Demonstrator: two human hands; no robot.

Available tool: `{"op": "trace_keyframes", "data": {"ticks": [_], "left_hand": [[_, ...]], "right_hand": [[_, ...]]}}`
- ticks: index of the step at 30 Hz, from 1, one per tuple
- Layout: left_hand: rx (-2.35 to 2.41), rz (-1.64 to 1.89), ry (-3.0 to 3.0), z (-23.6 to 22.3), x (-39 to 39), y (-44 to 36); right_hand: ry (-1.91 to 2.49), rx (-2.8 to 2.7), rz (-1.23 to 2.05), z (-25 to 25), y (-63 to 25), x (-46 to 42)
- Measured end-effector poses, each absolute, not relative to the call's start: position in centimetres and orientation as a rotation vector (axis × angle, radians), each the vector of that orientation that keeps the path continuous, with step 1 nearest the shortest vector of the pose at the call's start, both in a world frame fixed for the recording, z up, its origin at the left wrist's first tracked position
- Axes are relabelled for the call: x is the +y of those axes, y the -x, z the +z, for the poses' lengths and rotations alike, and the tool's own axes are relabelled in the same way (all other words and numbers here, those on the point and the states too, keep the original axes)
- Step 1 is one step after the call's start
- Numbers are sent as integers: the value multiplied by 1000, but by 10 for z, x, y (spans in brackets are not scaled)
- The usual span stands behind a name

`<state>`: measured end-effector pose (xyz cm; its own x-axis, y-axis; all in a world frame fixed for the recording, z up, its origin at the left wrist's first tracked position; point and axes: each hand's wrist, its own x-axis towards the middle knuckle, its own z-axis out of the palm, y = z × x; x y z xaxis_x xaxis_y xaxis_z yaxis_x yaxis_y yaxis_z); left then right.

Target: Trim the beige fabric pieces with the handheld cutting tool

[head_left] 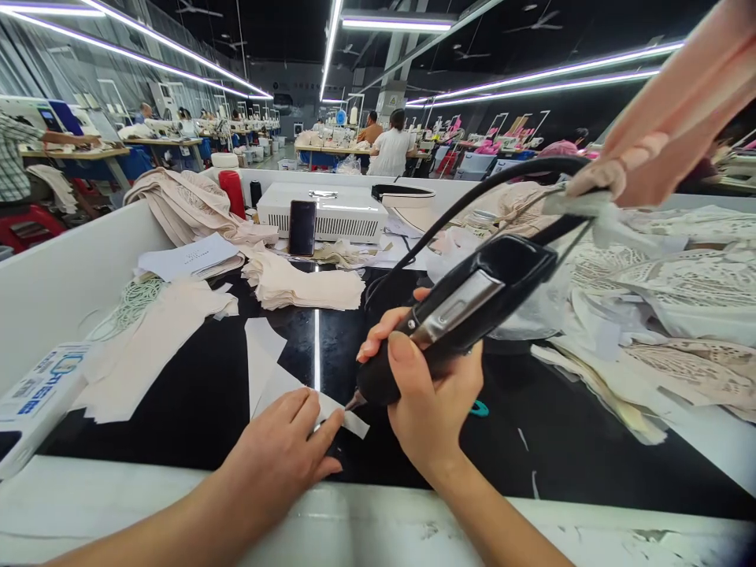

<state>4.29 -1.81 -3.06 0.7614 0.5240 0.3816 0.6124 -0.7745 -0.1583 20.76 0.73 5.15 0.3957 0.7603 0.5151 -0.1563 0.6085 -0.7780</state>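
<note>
My right hand [434,394] is wrapped round a black corded handheld tool [452,315] with a silver lever along its side. Its pointed metal tip [355,402] slants down to the left and meets the edge of a narrow pale fabric piece [331,409]. On that piece lies my left hand [289,441], fingers stretched and thumb apart, the index fingertip close beside the tip. Another pale fabric piece [263,354] lies partly under the first, and part of the narrow piece is hidden by my left hand. Both rest on a glossy black work surface [194,425].
Stacked cream fabric pieces [307,287] lie behind my hands, with more cut pieces [153,346] at left. A phone [302,228] leans on a white vented box [348,216]. Lace panels [679,276] pile up at right. A black cord [461,201] arches overhead past hanging pink fabric [679,102].
</note>
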Motion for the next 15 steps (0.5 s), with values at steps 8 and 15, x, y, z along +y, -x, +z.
{"op": "trace_keyframes", "data": {"ticks": [8,15], "left_hand": [[-860,-491,2717,-29,-17,-40],[-853,-459,2811,-19,-14,-37]], "right_hand": [[695,-1057,675,48,-198,22],[712,-1057,657,46,-197,21]]}}
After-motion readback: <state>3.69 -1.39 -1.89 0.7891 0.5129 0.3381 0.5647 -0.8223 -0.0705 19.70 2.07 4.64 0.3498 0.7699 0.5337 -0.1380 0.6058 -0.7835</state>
